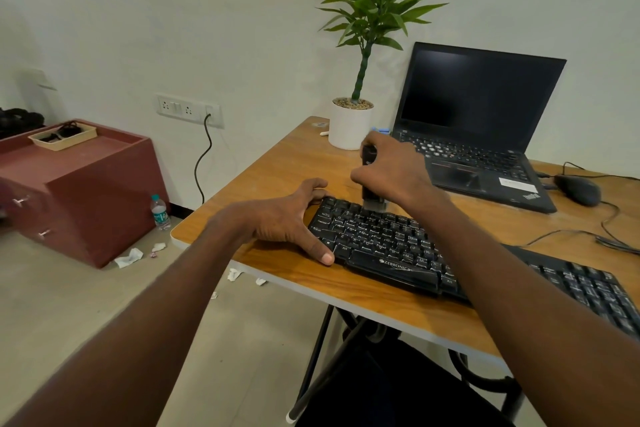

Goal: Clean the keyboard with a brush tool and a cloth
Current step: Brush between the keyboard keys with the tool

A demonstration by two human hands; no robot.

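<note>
The right forearm is covering a good chunk of the middle of the black keyboard [388, 246], and the far right end of it is running off the edge of the shot, so only part of it can be seen. It's sitting on the wooden table [277, 163] near the front edge, glossy plastic with white lettering and a ZEBRONICS label on the front lip. The right hand [391, 170] is gripping a dark brush tool [369, 180] upright with fingers curled round it; the hand is hiding most of the handle and the whole thing is coming out a bit blurry, though the bristle end seems to be touching the top row of keys. The left hand [287, 218] is resting on the keyboard's left end, fingers spread around the corner, thumb lying along the front edge. Behind sits an open black laptop [478, 128] with a dark screen, a white round pot with a plant [351, 123], and a dark mouse [577, 189] with its cable trailing. Crumpled paper scraps [130, 257] are lying on the floor by a maroon cabinet [79, 184].
</note>
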